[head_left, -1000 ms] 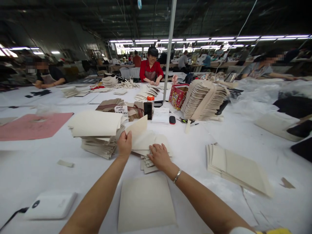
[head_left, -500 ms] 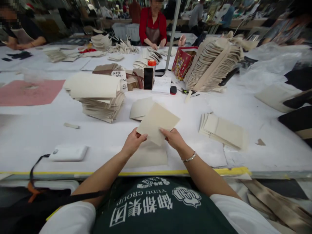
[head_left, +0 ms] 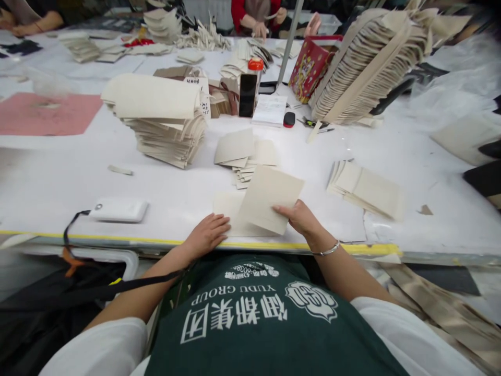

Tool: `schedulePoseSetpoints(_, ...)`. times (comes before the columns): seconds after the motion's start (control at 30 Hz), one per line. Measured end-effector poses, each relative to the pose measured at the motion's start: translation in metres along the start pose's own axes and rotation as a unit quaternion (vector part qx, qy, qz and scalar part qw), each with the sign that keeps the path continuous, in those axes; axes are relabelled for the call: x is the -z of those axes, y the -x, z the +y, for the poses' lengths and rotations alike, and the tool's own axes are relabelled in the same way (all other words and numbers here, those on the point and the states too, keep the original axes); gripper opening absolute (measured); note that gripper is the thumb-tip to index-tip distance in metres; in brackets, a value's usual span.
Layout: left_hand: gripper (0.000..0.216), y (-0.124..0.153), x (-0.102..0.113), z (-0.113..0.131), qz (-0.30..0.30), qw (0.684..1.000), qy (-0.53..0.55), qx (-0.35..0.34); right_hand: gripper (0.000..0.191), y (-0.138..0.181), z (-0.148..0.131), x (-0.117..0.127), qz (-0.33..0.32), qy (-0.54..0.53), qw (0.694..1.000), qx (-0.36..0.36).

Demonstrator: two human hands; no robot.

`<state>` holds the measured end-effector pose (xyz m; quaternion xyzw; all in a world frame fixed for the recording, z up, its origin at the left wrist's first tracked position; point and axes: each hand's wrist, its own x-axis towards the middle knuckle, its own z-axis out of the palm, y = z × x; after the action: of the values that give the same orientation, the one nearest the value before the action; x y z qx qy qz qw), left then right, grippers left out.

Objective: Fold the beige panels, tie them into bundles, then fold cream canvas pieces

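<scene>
My right hand (head_left: 299, 215) pinches the right edge of a beige fabric piece (head_left: 271, 196), thumb on top. That piece hangs tilted over a second beige panel (head_left: 227, 209) lying flat near the table edge. My left hand (head_left: 208, 232) rests with fingers stretched out at the left corner of the lower panel. Just beyond the held piece lies a small loose pile of beige pieces (head_left: 235, 147), partly covered by it. To the left stands a tall stack of beige pieces (head_left: 156, 99), and to the right a low fanned stack (head_left: 366, 188).
A black phone (head_left: 247, 95) leans on an orange-lidded bottle (head_left: 255, 65). Beside it are white papers (head_left: 270, 110). A large strapped bundle (head_left: 368, 68) leans at the back right. A white power bank (head_left: 119, 210) with a black strap lies left. A co-worker's hands (head_left: 260, 27) are across the table.
My left hand has let go of the fabric piece and come down onto the lower panel. My right hand still holds the piece, now farther right. The view has tilted downward.
</scene>
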<state>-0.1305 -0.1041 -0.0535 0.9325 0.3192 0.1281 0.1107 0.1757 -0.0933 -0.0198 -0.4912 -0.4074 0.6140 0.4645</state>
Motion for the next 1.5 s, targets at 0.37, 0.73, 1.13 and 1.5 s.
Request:
schedulePoseSetpoints(0.37, 0.025, 0.010, -0.005, 0.011, 0.101, 0.994, -0.023, -0.047, 0.050, -0.011, 0.017, -0.014, -0.059, 0.075, 0.992, -0.083)
schedulePoseSetpoints(0.73, 0.030, 0.015, -0.015, 0.013, 0.101, 0.995, 0.011, -0.021, 0.049, -0.015, 0.014, -0.014, -0.114, 0.113, 0.983, -0.092)
schedulePoseSetpoints(1.13, 0.028, 0.015, -0.016, 0.016, 0.100, 0.995, -0.018, -0.018, 0.052, -0.013, 0.014, -0.018, -0.123, 0.113, 0.982, -0.089)
schedulePoseSetpoints(1.5, 0.026, 0.016, -0.017, 0.017, 0.102, 0.993, -0.049, -0.027, 0.052, -0.012, 0.014, -0.018, -0.114, 0.131, 0.980, -0.094)
